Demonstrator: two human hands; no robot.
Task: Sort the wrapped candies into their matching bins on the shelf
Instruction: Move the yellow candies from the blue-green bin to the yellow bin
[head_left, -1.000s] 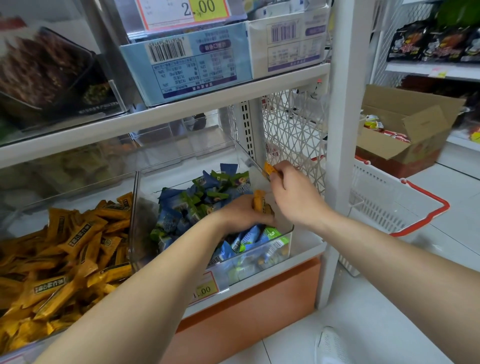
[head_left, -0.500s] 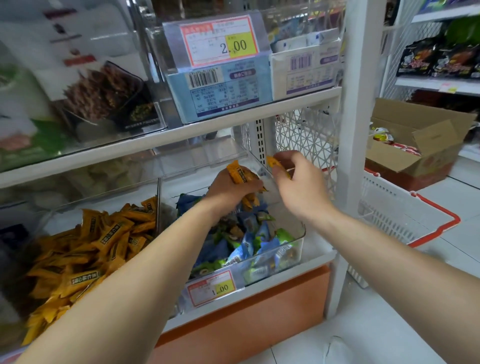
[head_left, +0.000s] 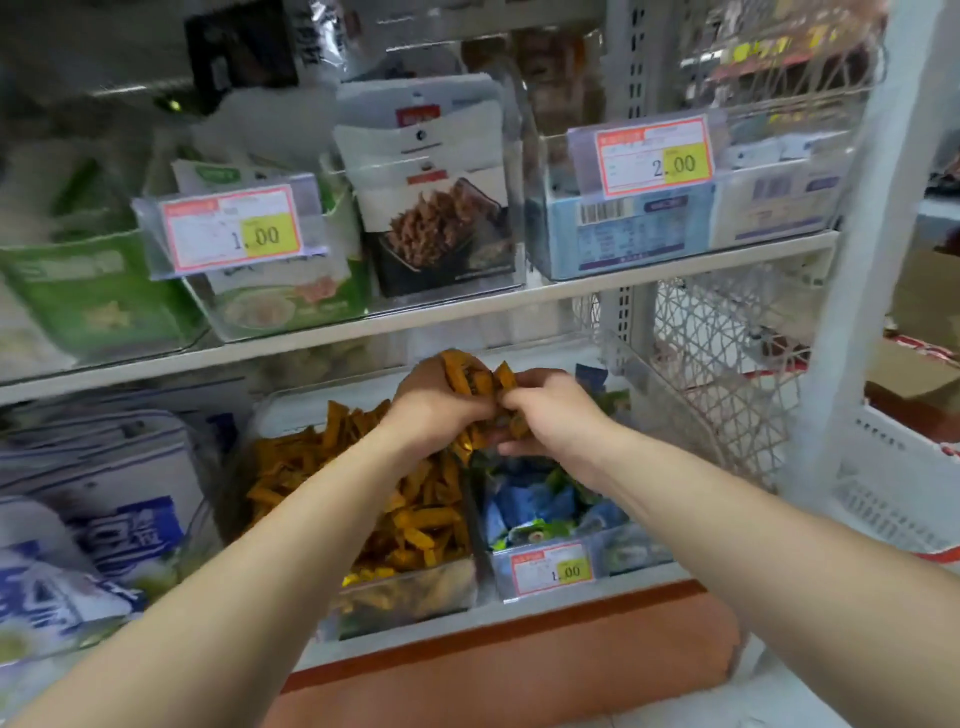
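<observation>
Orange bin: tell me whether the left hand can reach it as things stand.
Probably yes. The left hand, gripping orange candies, hovers over the open-topped orange bin; nothing lies between, though the right hand pinches the bundle.

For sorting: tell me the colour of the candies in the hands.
Orange candies, seen best in the head view.

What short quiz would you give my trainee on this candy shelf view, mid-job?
1. True or false: the left hand grips a bunch of orange wrapped candies.
2. The clear plastic bin of blue and green wrapped candies stands where from the clear plastic bin of orange candies? A. left B. right C. one shelf up
3. Fill in: the red-edged price tag on the blue-and-green bin reads ___.
Key: 1 true; 2 B; 3 1.00
</observation>
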